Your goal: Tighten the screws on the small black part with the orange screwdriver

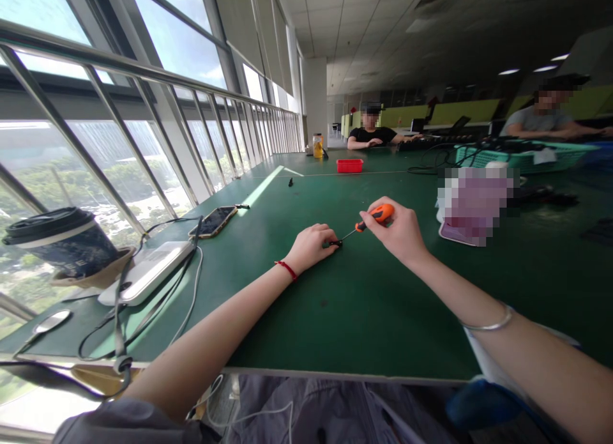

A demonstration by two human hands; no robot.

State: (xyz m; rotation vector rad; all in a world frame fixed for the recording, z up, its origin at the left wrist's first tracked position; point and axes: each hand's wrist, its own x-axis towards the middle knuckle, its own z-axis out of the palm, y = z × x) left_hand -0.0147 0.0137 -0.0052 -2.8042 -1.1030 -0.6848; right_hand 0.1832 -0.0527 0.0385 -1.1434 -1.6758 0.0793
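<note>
My right hand [400,230] is closed around the orange and black handle of a screwdriver [382,214]. Its thin metal shaft slants down to the left, and the tip meets a small black part [336,243] on the green table [364,310]. With its fingers curled, my left hand [313,247] pinches that part against the tabletop. The part's exact kind is too small to make out, and the fingers cover some of it.
Left stand a lidded coffee cup [71,243], a white box-shaped device [151,275] with cables and a phone [215,221]. A red tray [350,166], a jar [317,145] and a teal basket [522,156] sit farther back. A blurred pink object [476,204] stands right. Two people sit beyond.
</note>
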